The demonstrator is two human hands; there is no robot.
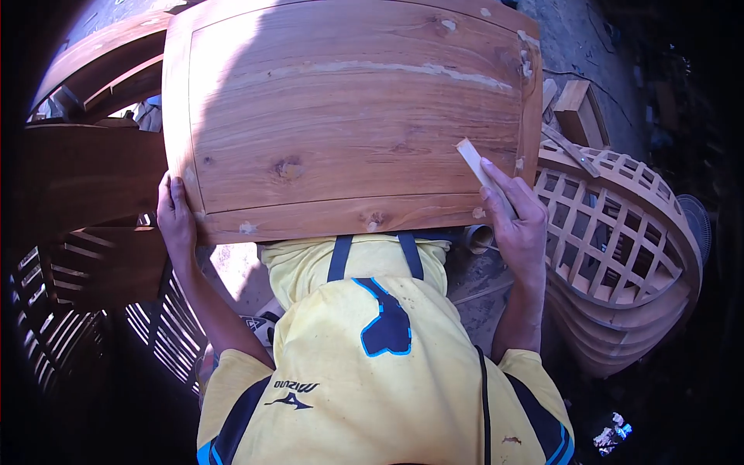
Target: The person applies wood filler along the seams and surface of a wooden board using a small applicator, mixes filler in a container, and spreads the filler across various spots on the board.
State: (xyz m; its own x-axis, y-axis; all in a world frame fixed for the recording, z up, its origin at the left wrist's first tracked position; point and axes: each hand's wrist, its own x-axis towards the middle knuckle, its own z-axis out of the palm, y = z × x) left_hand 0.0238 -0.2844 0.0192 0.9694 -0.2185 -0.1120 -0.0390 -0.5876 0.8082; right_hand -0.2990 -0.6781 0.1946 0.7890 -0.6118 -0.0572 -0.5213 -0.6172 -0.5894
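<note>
A broad wooden panel (349, 147) lies in front of me, with pale filler smeared along a crack and dabbed over several knots. My left hand (177, 213) is closed on the panel's near left edge, fingers on the side and top. In my right hand (518, 208) is a flat pale strip (474, 163), pinched between thumb and fingers. The strip slants up and left, its brownish tip over the right part of the panel. Whether that tip touches the wood I cannot tell.
A curved wooden lattice piece (612, 225) stands to the right, with wooden blocks (580, 112) beyond it. Dark wooden furniture parts (101, 178) and slatted pieces (167, 325) crowd the left side. A round fan guard (695, 221) shows at far right.
</note>
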